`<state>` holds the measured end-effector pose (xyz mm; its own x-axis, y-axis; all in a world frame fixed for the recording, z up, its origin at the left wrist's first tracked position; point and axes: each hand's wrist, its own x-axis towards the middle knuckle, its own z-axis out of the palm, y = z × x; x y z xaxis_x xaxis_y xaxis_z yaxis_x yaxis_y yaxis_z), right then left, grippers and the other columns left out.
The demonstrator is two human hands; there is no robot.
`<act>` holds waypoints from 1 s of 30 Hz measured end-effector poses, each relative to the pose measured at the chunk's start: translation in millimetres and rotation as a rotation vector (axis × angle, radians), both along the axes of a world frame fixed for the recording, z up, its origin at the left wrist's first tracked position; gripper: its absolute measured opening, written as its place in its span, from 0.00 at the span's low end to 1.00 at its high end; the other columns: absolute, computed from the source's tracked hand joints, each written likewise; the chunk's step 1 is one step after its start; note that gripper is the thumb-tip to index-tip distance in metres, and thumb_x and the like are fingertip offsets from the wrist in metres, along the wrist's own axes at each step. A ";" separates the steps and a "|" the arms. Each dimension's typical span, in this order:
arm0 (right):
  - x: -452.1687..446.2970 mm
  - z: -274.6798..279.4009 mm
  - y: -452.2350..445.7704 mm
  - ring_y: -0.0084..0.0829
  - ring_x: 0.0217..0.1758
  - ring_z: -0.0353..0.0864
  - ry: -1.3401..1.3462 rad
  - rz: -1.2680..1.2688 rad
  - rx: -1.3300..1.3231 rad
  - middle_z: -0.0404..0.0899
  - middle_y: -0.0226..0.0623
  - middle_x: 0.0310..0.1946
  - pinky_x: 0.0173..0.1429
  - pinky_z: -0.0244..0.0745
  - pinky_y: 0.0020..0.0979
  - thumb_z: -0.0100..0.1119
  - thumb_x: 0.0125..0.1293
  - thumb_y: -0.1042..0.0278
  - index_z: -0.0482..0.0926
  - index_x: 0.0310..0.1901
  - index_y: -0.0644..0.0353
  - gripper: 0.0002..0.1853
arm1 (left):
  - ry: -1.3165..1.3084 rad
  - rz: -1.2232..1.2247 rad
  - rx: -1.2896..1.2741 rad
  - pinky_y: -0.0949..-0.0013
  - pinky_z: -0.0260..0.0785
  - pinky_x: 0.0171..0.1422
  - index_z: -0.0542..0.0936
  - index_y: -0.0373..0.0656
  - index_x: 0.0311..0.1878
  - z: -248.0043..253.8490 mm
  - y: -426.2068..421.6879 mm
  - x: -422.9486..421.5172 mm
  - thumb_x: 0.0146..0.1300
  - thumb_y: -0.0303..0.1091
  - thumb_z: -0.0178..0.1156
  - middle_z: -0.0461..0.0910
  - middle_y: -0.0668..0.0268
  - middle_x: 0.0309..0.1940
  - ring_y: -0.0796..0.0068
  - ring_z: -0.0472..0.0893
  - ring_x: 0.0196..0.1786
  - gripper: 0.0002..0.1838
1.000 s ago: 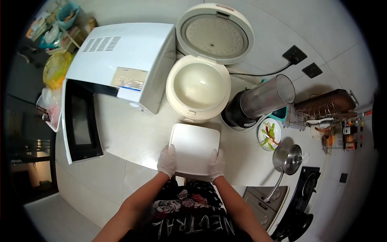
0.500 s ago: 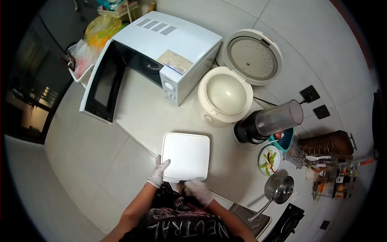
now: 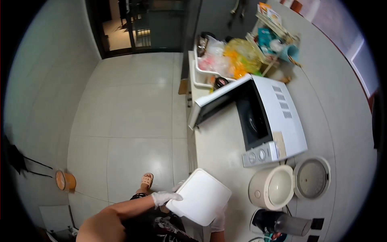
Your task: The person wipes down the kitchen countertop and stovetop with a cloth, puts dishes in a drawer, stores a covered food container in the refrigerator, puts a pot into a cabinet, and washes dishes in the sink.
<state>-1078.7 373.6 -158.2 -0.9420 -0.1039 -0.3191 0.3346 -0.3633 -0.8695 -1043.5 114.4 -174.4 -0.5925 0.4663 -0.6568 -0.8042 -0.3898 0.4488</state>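
Over at the far left, a good way off from the microwave oven (image 3: 285,117), an orange bucket (image 3: 66,181) sits on the tiled floor (image 3: 133,109). Further right, though well left of the microwave, I see a sandalled foot (image 3: 148,178) on those tiles and a glass door (image 3: 159,32), the door lying farther off than the microwave. The person's gloved left hand (image 3: 164,198) comes next, left of the microwave and on its near side: its thumb lies over the top, pinching one edge of a square white container (image 3: 199,197) against the fingers, which are partly hidden. That container is held left of the microwave and nearer the person, slanted over the edge of the tabletop (image 3: 219,141). The gloved right hand (image 3: 218,224) is at the container's other side, also nearer than the microwave; its fingers are hidden, so I can't tell how they're closed. A white tray (image 3: 200,79) stands just past the microwave's swung-out door (image 3: 215,99), with plastic bags (image 3: 248,50) heaped in and beside it. Near the microwave, on the person's side, sits a cream rice cooker (image 3: 259,188) with its lid (image 3: 312,177) thrown back; beyond that, farther from the microwave, is a blender (image 3: 294,224).
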 end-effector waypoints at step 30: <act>-338.9 154.5 -772.9 0.31 0.65 0.58 0.480 0.954 0.011 0.56 0.44 0.65 0.67 0.53 0.29 0.33 0.71 0.47 0.33 0.70 0.60 0.36 | 0.467 1.206 -0.166 0.58 0.68 0.58 0.62 0.33 0.61 163.0 -640.0 -196.8 0.46 0.44 0.56 0.71 0.50 0.52 0.56 0.73 0.54 0.39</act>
<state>-1417.6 -399.3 -3.7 -0.5004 -0.8638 0.0586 0.0984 -0.1239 -0.9874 -1240.3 -525.6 -11.4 -0.7653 -0.5824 -0.2740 0.2553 -0.6655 0.7013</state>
